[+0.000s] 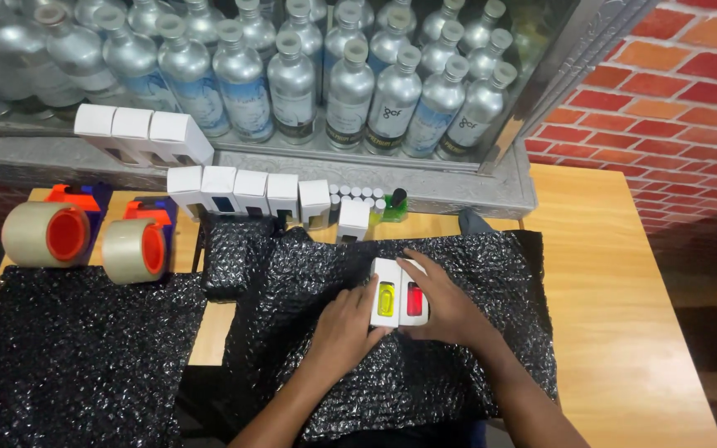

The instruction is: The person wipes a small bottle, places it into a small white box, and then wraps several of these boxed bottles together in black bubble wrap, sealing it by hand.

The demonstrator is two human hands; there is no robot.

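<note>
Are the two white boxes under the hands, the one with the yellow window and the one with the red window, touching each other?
Touching. The head view shows the yellow-window box and the red-window box pressed side by side with no gap, the left hand and right hand holding them together.

Left hand [343, 325] and right hand [451, 309] pressing two white boxes [398, 292] together, on black bubble wrap [425, 373]

Tape rolls [85, 236], silver bottles [292, 83]

white boxes [398, 292], yellow and red windows; black bubble wrap [425, 365]
</note>
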